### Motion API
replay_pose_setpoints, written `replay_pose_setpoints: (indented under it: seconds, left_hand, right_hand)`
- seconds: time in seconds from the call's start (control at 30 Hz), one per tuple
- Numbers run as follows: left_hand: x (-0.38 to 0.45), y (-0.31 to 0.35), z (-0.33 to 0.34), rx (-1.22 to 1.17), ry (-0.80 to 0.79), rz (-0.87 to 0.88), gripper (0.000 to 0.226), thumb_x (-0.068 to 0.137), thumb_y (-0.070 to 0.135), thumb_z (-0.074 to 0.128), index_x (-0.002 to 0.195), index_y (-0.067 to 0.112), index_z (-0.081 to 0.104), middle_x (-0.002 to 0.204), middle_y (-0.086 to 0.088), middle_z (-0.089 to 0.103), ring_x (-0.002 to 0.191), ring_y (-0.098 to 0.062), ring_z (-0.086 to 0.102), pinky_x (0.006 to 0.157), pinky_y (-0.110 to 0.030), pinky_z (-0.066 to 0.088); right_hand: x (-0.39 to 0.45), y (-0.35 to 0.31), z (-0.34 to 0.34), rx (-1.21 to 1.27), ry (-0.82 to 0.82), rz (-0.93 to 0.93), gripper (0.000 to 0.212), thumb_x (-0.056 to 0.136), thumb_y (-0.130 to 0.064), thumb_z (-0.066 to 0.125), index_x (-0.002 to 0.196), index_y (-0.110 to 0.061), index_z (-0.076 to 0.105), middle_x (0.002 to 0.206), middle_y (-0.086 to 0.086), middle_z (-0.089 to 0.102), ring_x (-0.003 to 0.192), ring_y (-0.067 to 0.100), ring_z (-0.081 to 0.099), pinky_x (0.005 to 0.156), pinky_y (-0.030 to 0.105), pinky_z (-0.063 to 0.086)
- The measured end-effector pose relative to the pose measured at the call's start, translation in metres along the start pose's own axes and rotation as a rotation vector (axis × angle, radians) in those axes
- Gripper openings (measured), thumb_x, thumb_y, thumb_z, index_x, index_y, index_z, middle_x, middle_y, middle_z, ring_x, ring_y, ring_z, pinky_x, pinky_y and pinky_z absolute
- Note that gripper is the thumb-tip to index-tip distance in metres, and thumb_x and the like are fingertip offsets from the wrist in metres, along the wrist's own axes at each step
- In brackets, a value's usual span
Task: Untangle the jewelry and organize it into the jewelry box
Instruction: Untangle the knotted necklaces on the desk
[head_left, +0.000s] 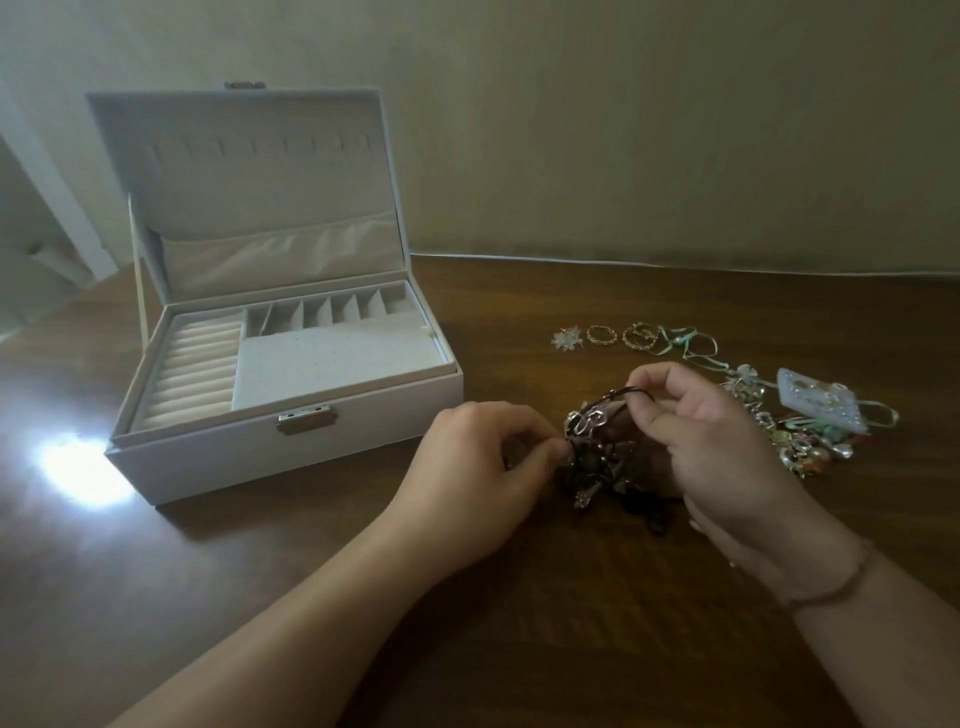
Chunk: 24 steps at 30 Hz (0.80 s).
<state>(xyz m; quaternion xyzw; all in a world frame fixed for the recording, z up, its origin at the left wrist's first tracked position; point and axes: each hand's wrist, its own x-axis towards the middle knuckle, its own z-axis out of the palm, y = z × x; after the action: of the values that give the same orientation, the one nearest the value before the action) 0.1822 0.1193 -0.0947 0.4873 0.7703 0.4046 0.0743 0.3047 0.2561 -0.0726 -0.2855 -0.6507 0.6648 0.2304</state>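
Both hands, left hand (488, 462) and right hand (711, 441), pinched the dark tangle (602, 447); the jewelry box (291, 431) appeared empty (most work remained).

tangled jewelry (597, 447) beside open jewelry box (291, 447)

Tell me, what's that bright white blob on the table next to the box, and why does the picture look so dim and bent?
Head view: the blob is glare on the glossy wooden table beside the jewelry box; elsewhere the light is dim and soft, so the tangled jewelry looks murky; the wide-angle lens bows the table's far edge.
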Motion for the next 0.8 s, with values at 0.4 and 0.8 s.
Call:
replay_pose_setpoints:
  seconds: [0.4,0.8]
  left_hand:
    - [-0.005,-0.003,-0.005,-0.164,-0.009,-0.008,0.019,0.096,0.017,0.061,0.087,0.031,0.068,0.077,0.018,0.067,0.077,0.001,0.063,0.065,-0.012,0.047]
    - [-0.004,-0.003,-0.006,-0.262,0.058,-0.145,0.021,0.098,0.018,0.056,0.081,0.019,0.067,0.047,0.013,0.049,0.042,-0.001,0.041,0.045,-0.011,0.031]
  right_hand:
    - [-0.007,0.005,-0.004,-0.789,-0.159,-0.539,0.022,0.082,-0.021,0.074,0.098,-0.036,0.072,0.101,-0.027,0.066,0.103,-0.011,0.056,0.081,0.006,0.043]
    - [-0.004,-0.002,-0.014,-0.857,-0.043,-0.273,0.018,0.098,-0.018,0.055,0.084,-0.03,0.057,0.08,-0.008,0.06,0.069,0.003,0.054,0.053,0.015,0.038]
